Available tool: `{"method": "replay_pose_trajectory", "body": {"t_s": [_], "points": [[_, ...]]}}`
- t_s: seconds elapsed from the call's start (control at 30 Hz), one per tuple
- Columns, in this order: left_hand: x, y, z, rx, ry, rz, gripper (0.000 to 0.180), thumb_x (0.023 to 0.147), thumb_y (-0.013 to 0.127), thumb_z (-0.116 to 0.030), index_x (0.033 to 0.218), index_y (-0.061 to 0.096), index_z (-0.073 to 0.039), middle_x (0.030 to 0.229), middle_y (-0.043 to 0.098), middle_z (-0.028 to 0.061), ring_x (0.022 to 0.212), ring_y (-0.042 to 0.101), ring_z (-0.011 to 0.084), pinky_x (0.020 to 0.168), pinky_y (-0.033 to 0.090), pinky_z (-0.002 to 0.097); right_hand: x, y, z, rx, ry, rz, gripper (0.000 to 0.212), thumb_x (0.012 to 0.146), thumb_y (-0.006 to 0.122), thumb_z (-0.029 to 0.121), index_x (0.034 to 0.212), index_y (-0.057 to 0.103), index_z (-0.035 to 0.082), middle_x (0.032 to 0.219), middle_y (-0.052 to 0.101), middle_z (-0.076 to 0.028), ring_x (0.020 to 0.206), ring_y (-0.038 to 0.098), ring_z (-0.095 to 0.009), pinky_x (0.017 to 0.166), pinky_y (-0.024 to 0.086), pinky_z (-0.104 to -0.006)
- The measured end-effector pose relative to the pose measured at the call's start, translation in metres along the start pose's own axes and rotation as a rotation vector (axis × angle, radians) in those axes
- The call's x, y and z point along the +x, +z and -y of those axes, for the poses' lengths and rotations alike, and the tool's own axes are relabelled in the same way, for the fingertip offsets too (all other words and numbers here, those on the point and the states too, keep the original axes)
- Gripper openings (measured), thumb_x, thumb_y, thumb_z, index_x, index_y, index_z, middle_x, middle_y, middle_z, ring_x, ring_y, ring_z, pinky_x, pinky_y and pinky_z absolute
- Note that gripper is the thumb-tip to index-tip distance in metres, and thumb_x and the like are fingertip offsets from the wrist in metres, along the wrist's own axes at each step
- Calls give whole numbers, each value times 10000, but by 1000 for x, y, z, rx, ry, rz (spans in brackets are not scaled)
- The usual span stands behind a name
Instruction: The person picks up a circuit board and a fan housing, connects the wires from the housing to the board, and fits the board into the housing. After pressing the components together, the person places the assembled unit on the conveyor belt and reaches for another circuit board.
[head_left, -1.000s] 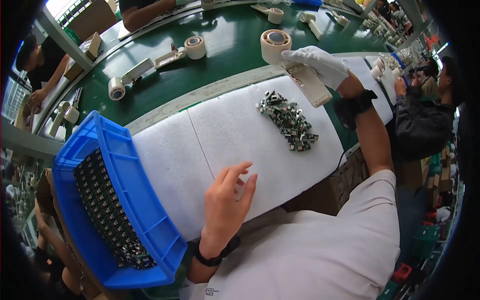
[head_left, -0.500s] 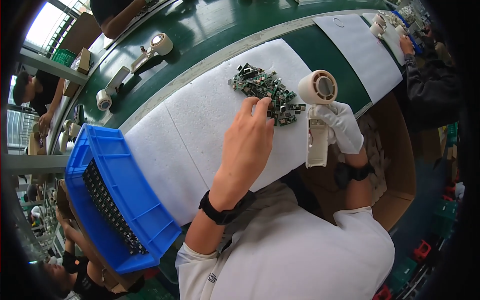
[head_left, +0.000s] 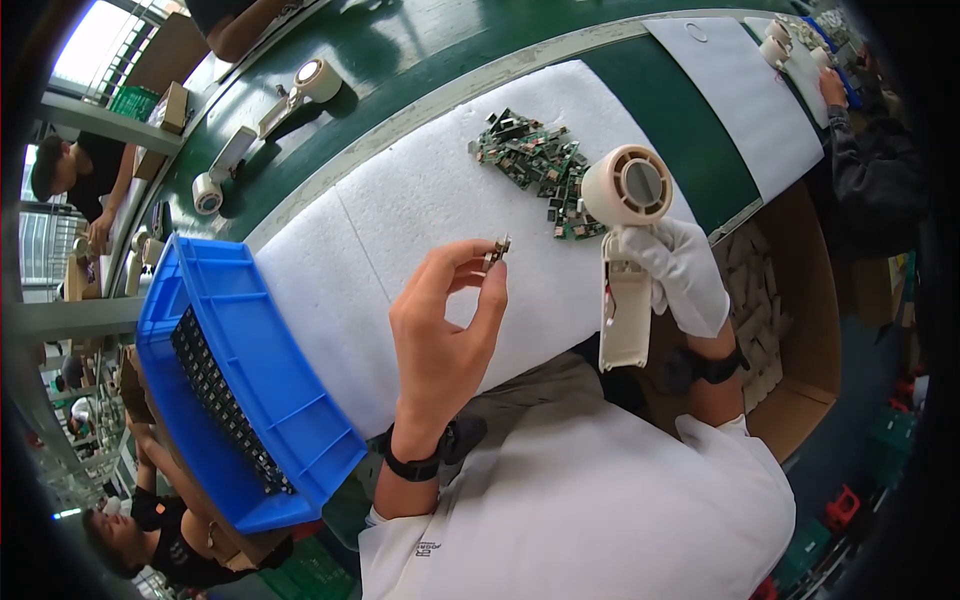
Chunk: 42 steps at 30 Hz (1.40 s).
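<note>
Between the thumb and fingertips of my bare left hand [head_left: 440, 325] is a small circuit board [head_left: 497, 252], raised above the white foam sheet [head_left: 370, 215]. My right hand [head_left: 685, 275], in a white glove, grips a cream handheld fan [head_left: 600, 195] just below its round head. The fan's handle shell [head_left: 627, 335] hangs downward with its hollow inside facing up, and a thin red wire shows in it. Beyond both hands, a heap of loose green circuit boards [head_left: 535, 160] lies on the foam, its right edge close to the fan head.
To the left stands a blue bin [head_left: 275, 365] with rows of dark boards [head_left: 225, 405]. A cardboard box [head_left: 810, 350] holding pale parts is at the right. Fans [head_left: 318, 82] lie on the green conveyor [head_left: 420, 70]. Co-workers sit along the left and far right.
My left hand has drawn back from the heap toward me and left, now with a circuit board in its fingertips. The fan in my right hand has shifted slightly left and nearer.
</note>
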<state>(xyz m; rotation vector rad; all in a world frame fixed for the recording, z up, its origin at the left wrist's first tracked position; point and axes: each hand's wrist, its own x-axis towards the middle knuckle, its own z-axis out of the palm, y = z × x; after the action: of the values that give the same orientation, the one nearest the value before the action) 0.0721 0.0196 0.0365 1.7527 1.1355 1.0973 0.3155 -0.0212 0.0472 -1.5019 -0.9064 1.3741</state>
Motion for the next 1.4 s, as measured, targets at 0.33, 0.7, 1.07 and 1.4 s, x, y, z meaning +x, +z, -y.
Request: {"method": "replay_pose_trajectory", "body": {"t_s": [0.33, 0.7, 1.07, 1.4], "points": [[-50, -50, 18, -381, -305, 1, 189, 966, 594, 5, 1154, 598, -7, 1002, 659, 98, 797, 656, 151, 747, 543, 306, 16, 97, 9, -323, 109, 189, 352, 964, 745, 306, 1082, 754, -25, 777, 736, -59, 570, 631, -51, 499, 508, -237], [-41, -36, 12, 553, -27, 99, 149, 935, 682, -147, 920, 572, -47, 845, 535, 104, 613, 589, 275, 544, 474, 373, 15, 112, 2, -485, -42, 116, 342, 958, 745, 319, 1023, 768, -15, 714, 722, -95, 603, 682, -92, 544, 529, -258], [-37, -28, 14, 724, 110, 153, 163, 950, 682, -142, 869, 579, -44, 785, 540, 102, 584, 599, 290, 528, 475, 382, -5, 106, -7, -606, -508, -66, 191, 908, 762, 125, 1078, 769, 37, 684, 678, -81, 523, 573, -107, 530, 489, -283], [-30, -57, 7, 615, 115, 144, 189, 980, 688, -183, 872, 603, -52, 778, 550, 93, 565, 592, 275, 521, 462, 382, 14, 114, -5, -953, -747, 190, 202, 863, 739, 187, 1056, 786, 157, 693, 681, -100, 602, 690, -274, 552, 554, -346]]}}
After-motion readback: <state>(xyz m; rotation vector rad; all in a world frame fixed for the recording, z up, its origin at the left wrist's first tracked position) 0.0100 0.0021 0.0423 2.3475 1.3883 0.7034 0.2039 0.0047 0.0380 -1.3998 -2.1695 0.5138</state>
